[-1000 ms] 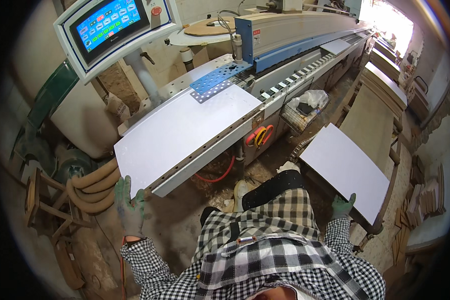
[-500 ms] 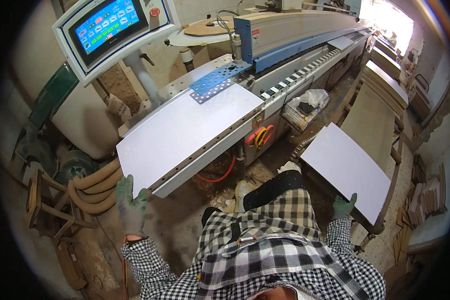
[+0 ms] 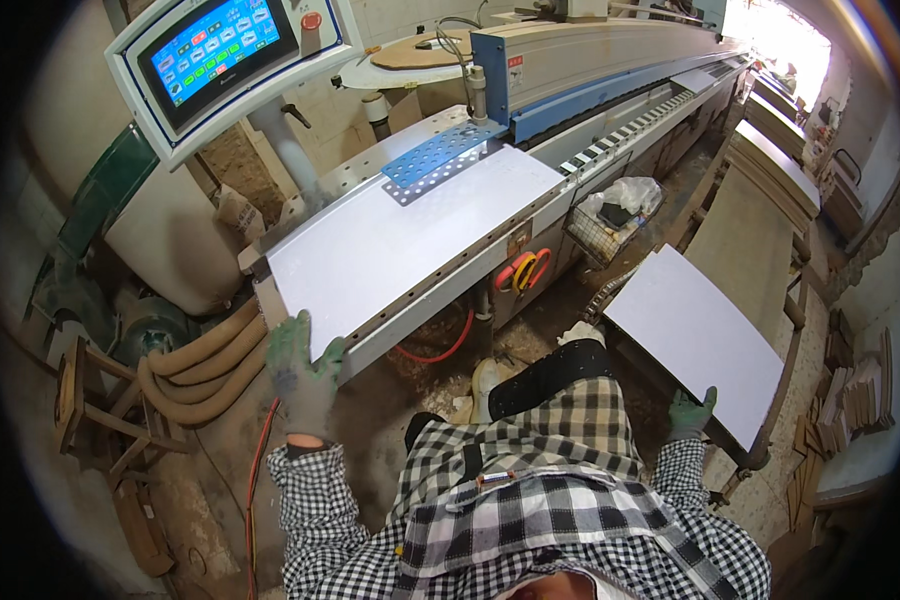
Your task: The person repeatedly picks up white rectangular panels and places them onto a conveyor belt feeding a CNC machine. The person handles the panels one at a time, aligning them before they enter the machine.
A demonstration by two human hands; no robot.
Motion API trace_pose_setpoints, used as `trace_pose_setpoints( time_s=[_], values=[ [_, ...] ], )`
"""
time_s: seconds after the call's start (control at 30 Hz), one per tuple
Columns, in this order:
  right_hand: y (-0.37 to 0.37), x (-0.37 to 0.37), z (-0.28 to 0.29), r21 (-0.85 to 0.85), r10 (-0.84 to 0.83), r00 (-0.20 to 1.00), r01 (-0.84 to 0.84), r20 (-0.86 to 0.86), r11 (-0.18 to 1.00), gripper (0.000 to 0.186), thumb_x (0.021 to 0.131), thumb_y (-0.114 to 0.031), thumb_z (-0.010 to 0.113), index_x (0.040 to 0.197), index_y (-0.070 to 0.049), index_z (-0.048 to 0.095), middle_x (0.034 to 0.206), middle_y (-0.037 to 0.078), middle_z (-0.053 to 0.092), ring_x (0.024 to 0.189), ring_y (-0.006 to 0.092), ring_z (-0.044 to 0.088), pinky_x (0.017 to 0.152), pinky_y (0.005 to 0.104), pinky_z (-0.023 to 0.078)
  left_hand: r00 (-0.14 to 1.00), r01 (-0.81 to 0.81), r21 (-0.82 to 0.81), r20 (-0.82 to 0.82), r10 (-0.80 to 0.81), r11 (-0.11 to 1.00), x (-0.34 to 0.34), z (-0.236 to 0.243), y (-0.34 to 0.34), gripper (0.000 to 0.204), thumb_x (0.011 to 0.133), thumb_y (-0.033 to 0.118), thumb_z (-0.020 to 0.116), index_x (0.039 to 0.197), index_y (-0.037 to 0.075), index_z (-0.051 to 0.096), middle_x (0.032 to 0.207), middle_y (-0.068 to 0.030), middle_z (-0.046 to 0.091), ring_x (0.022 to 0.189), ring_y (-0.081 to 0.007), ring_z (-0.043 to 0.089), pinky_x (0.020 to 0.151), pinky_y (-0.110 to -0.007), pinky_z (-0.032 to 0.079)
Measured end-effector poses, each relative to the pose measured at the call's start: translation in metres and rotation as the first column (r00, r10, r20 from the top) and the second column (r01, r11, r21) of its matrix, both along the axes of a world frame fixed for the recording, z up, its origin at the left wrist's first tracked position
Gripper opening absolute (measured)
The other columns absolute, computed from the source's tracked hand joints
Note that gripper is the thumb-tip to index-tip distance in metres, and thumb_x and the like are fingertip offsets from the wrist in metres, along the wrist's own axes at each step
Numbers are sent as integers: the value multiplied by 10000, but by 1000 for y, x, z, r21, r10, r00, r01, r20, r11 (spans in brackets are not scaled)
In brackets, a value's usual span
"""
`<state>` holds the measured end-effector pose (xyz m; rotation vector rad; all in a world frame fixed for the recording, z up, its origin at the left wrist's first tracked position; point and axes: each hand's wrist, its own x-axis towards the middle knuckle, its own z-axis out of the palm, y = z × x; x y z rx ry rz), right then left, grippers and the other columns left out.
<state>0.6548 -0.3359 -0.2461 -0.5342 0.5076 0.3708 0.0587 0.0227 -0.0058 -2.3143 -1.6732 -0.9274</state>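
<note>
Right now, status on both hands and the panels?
Left hand gloved, on near edge of white panel on machine bed. Right hand gloved, at corner of second white panel. Feed path unobstructed.

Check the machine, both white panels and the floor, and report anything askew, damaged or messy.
Both panels look whole. The white panel on the machine bed lies flat under the left hand; the right hand touches the second white panel on its stack. Only the floor looks messy: debris, and a red hose hanging loose.

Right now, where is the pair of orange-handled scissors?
In the head view, the scissors hang on the machine's front, centre frame, just below the white board on the bed and left of the wire basket.
</note>
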Motion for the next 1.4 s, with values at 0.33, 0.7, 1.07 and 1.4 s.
trace_pose_setpoints(
  time_s=[0.33, 0.7, 1.07, 1.4],
  values=[
    [-9, 3, 34, -12, 71, 976, -70, 207, 997, 535, 800, -313, 846, 1234, -108, 609, 1310, 57, 569, 1228, 252, 505, 1120, 429, 393, 977, 182, -155, 139, -161, 971, 60, 14, 23, 649, 958, 476, 635, 1469, 96, 507, 1436, -193, 546, 1384, -385, 449, 1184, -501, 318],
    [-56, -8, 57, 1, 319, 849, -351, 421, 936, 188, 923, -230, 729, 1106, -184, 728, 1170, 35, 702, 1105, 275, 636, 1034, 476, 493, 913, 368, -18, 193, -358, 929, 46, 14, 2, 678, 954, 420, 658, 1529, 138, 433, 1509, -141, 503, 1437, -352, 407, 1203, -489, 292],
    [88, -100, 163, -679, 671, -106, -98, 734, 728, 524, 864, 66, 691, 1365, 18, 546, 1344, 124, 616, 1224, 224, 602, 1056, 361, 512, 873, 488, -34, 24, -487, 872, 62, 30, -72, 963, 827, 677, 674, 1565, 145, 357, 1615, -144, 321, 1478, -404, 302, 1209, -591, 222],
    [247, -228, 235, -795, 533, -642, -212, 551, 568, 694, 742, 162, 650, 1410, 50, 501, 1438, 212, 550, 1345, 303, 542, 1167, 372, 425, 970, 159, -56, -176, -167, 986, 2, 22, -107, 755, 848, 567, 704, 1450, 145, 535, 1499, -146, 476, 1443, -402, 357, 1194, -604, 248]
  ],
)
